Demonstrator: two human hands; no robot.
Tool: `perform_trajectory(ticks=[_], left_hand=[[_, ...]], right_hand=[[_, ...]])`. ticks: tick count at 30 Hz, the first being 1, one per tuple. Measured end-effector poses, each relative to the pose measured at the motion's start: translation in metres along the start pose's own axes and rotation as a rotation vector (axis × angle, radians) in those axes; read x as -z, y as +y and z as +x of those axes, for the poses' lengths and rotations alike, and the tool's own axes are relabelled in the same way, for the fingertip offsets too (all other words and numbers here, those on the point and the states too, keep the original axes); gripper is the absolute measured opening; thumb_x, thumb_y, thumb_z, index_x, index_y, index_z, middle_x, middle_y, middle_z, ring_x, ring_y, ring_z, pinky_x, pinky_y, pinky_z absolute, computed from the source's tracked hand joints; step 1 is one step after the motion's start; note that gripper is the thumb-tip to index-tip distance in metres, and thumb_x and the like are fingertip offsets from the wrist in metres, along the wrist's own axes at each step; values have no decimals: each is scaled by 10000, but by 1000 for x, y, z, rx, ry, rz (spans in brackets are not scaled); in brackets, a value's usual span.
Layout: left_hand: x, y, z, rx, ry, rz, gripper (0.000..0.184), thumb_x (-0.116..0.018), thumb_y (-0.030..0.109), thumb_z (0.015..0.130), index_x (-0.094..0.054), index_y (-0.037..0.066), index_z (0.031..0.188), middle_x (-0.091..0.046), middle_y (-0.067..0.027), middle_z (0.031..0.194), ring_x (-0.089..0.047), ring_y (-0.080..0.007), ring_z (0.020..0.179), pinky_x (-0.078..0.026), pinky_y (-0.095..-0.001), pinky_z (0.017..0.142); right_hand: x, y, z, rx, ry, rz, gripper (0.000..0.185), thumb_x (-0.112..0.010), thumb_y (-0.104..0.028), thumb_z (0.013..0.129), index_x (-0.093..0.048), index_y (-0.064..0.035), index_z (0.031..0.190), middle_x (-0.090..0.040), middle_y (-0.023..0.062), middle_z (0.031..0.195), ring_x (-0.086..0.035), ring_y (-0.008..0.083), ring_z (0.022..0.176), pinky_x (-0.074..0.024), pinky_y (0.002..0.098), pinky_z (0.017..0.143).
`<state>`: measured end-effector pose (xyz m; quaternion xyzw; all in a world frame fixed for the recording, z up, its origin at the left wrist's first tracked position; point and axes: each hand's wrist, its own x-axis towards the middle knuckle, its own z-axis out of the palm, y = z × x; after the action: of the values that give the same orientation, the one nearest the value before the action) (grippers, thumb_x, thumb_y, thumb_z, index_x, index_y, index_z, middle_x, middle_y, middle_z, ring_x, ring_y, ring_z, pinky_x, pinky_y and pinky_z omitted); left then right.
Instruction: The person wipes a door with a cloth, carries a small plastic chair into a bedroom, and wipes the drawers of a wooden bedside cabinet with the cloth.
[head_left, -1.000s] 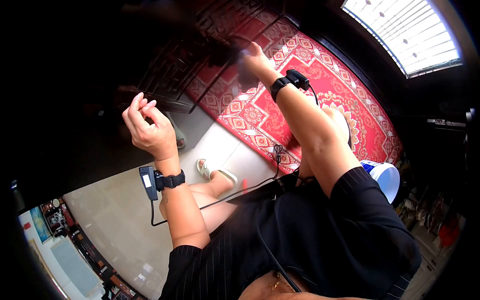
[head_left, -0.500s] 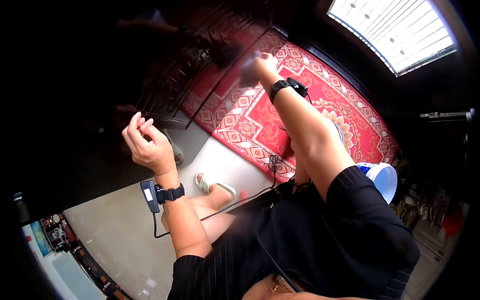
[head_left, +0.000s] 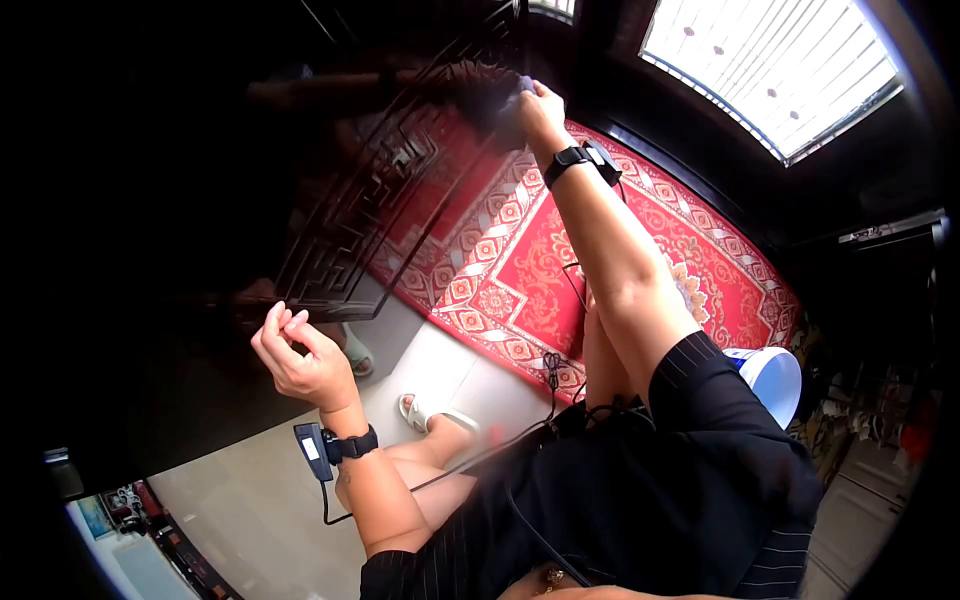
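Note:
My right hand (head_left: 543, 112) is closed around a bunched grey-purple cloth (head_left: 526, 84), at the far end of a glossy black door with a carved lattice (head_left: 400, 170). The cloth's lower part is dark and hard to make out against the door's reflections. My left hand (head_left: 305, 355) is raised at the left, close to the door's glossy surface, with fingers loosely bent, a gap at the thumb and nothing visible in it. Whether its fingertips touch the door, I cannot tell. Each wrist wears a black strap with a small cabled box.
A red patterned rug (head_left: 540, 260) lies below my right arm, on pale floor tiles (head_left: 250, 500). A white-and-blue bucket (head_left: 775, 385) stands at my right side. A barred window (head_left: 770, 70) is at the upper right. Cables (head_left: 550, 375) hang near my legs.
My right hand has moved up a little with the cloth along the door. My left hand sits lower in the view, its fingers still loosely bent. The view itself has shifted slightly.

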<state>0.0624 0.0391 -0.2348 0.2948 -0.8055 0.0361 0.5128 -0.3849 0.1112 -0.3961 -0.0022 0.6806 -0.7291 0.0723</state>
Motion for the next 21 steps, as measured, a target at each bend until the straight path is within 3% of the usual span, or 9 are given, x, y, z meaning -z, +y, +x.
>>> perform_trajectory(ticks=[3, 5, 8, 9, 11, 12, 13, 15, 21], left_hand=[[-2, 0, 0, -15, 12, 2, 180, -540, -92, 958, -662, -19, 1067, -647, -118, 957, -729, -217, 779, -619, -300, 658], [1, 1, 1, -24, 2, 3, 187, -536, -94, 957, -664, -18, 1070, -648, -119, 964, -732, -217, 781, -619, -298, 660], [-1, 0, 0, -7, 16, -2, 188, -548, -98, 947, -668, 1, 1052, -636, -98, 922, -724, -211, 748, -600, -313, 642], [-2, -2, -1, -13, 16, -7, 187, -551, -92, 950, -666, 1, 1063, -636, -96, 930, -727, -209, 755, -600, -311, 638], [-1, -2, -1, -14, 8, -22, 192, -551, -92, 948, -663, 1, 1072, -635, -92, 940, -731, -204, 763, -601, -307, 638], [0, -3, -1, -6, -1, -20, 196, -546, -91, 949, -663, -3, 1079, -637, -97, 951, -733, -204, 776, -604, -305, 648], [0, -3, -1, 1, -8, -21, 202, -541, -91, 950, -664, -7, 1086, -639, -103, 962, -735, -203, 789, -607, -303, 658], [2, -4, -2, 8, -16, -20, 210, -536, -91, 948, -663, -9, 1093, -641, -107, 972, -738, -203, 802, -608, -301, 664], [2, 1, 1, 2, 8, -23, 204, -548, -87, 936, -661, 16, 1071, -623, -79, 924, -730, -193, 772, -598, -304, 641]], right_hand=[[-1, -40, 13, 139, 55, -105, 479, -685, -198, 852, -701, -152, 1328, -721, 226, 1195, -707, 358, 1104, -537, 386, 987], [0, -66, 12, 404, 114, -275, 475, -664, -176, 888, -678, -105, 1358, -746, 141, 1102, -721, 219, 944, -567, 324, 844], [3, -106, -10, 683, 142, -279, 490, -691, -223, 871, -686, -143, 1355, -615, 199, 1293, -635, 328, 1183, -506, 376, 1017], [2, -121, -23, 747, 168, -317, 500, -697, -216, 862, -683, -139, 1356, -621, 177, 1256, -656, 326, 1117, -510, 371, 1010], [-2, -135, -36, 775, 110, -277, 391, -622, -148, 939, -673, -127, 1327, -620, 195, 1308, -605, 326, 1222, -490, 437, 1045], [-3, -141, -46, 703, 45, -273, 475, -639, -96, 895, -640, -117, 1369, -536, 205, 1341, -536, 353, 1276, -442, 440, 1106], [-5, -151, -68, 742, 54, -262, 453, -625, -68, 890, -640, -88, 1342, -564, 194, 1295, -557, 343, 1244, -442, 422, 1103], [-18, -130, -94, 842, 106, -207, 464, -705, -160, 832, -697, -118, 1294, -585, 194, 1278, -580, 389, 1180, -497, 443, 1017], [-26, -122, -204, 862, -119, -201, 496, -693, -42, 815, -644, -64, 1308, -556, 221, 1257, -580, 402, 1155, -506, 445, 1001]])
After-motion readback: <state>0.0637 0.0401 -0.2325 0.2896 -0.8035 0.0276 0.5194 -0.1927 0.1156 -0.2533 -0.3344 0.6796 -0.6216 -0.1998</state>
